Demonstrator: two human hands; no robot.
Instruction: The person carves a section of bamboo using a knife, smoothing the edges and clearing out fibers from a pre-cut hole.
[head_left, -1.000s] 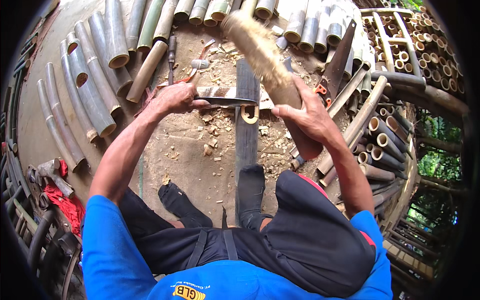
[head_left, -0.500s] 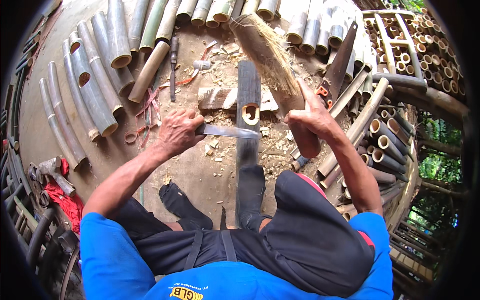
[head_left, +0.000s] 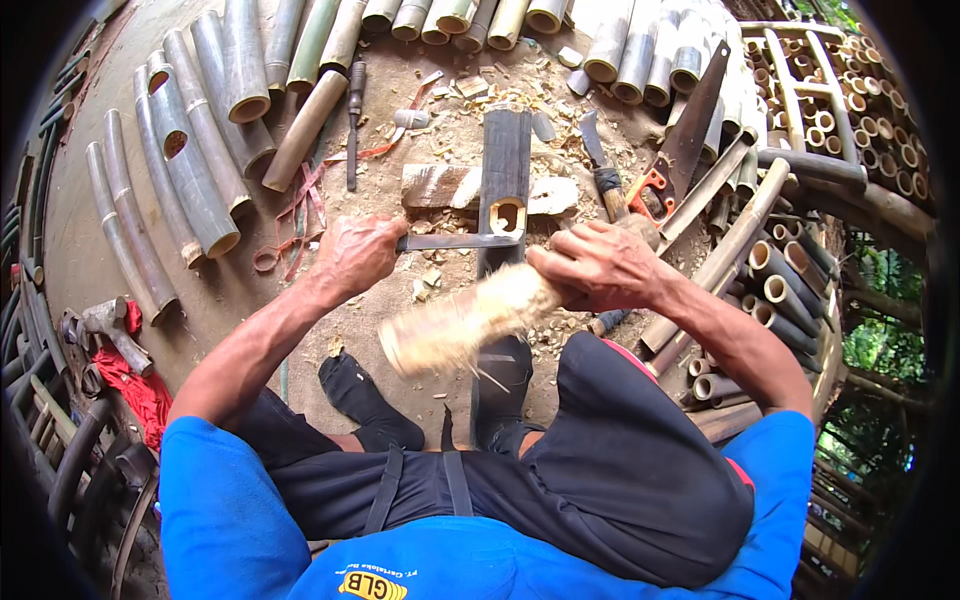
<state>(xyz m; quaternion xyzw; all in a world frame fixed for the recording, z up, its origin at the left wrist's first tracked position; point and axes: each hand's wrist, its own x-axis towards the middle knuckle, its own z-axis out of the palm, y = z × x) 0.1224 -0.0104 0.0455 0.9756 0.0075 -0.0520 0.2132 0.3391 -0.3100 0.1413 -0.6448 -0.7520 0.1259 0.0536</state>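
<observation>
My left hand is closed around the handle of a chisel. Its flat blade points right, and the tip meets the edge of a squarish hole in a dark bamboo pole. My right hand grips a thick bamboo club; the frayed, fibrous end is blurred and lies below the chisel, pointing left. This club hides part of the pole. A dark-socked foot rests on the pole's near end.
A pale wood block lies under the pole among chips. To the right are a machete and a handsaw; a second long tool lies left. Cut bamboo lengths surround the area, and a hammer sits on red cloth.
The club has swung from pointing up and away to pointing left and toward me, below the chisel. The chisel has turned from its flat face to its edge. The machete is now uncovered.
</observation>
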